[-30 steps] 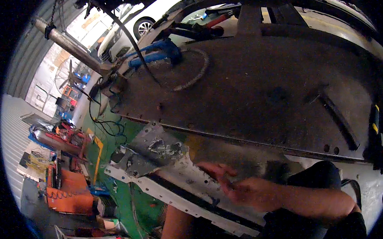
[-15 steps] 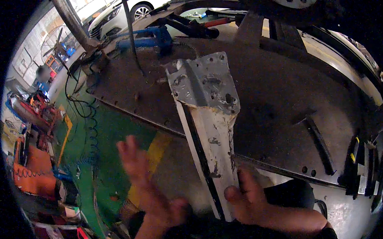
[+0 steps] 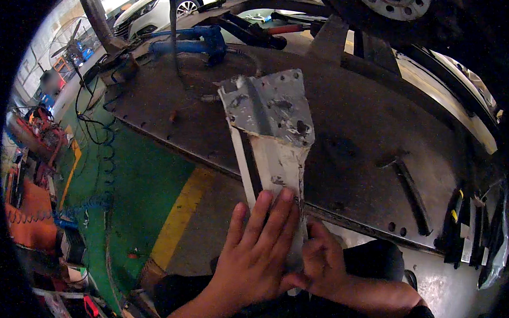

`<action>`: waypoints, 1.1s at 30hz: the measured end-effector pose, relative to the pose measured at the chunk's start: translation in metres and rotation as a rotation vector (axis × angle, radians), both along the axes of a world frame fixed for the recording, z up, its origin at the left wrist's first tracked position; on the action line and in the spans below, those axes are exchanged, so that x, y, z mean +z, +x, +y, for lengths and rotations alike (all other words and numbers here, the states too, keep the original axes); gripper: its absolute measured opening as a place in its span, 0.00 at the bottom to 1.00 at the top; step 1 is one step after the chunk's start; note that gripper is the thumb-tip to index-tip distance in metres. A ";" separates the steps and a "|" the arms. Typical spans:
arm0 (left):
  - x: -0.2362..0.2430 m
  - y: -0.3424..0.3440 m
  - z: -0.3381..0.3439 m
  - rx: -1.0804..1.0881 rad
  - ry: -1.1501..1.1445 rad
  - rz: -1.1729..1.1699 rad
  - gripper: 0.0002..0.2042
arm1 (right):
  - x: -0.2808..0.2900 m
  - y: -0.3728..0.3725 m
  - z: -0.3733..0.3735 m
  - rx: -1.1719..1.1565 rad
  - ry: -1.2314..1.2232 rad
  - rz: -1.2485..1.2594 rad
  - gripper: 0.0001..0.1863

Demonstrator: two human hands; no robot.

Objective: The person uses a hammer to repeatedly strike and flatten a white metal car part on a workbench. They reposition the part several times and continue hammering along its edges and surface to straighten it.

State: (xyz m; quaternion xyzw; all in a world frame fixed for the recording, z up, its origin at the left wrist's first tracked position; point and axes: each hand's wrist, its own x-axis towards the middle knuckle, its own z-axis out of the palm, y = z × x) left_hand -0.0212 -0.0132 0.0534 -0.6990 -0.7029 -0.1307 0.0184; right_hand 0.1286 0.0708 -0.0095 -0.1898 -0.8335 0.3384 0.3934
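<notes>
A long, battered metal part (image 3: 271, 160), with a grey holed plate at its far end and white channel below, lies tilted from my lap out over the dark steel table's edge. My left hand (image 3: 256, 255) lies flat on its near section, fingers stretched out and slightly apart. Beside it, my right hand (image 3: 323, 267) has curled fingers gripping the part's right edge. The part's near end is hidden by both hands. To the right on the table is a dark T-shaped tool (image 3: 412, 197).
The table (image 3: 370, 118) carries a blue hydraulic tool (image 3: 188, 45) and hoses at the back. Long tools (image 3: 461, 230) sit at its right end. Orange equipment (image 3: 27, 214) and coiled hoses line the left side, beside green floor. A white car and a blurred person (image 3: 50, 85) are behind.
The part has swung from lying crosswise to pointing away from me. My left hand has come in from the left onto it; my right hand stays at its right edge.
</notes>
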 end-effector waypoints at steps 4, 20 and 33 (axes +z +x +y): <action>0.002 0.007 -0.013 -0.090 -0.068 0.035 0.45 | 0.014 -0.003 0.001 -0.006 -0.410 -0.013 0.26; -0.042 0.001 -0.013 0.099 0.330 -1.630 0.41 | 0.047 -0.001 0.024 0.326 -0.419 -0.321 0.28; -0.046 0.010 -0.009 0.297 0.194 -1.620 0.26 | 0.043 -0.008 0.036 0.438 -0.975 -0.214 0.27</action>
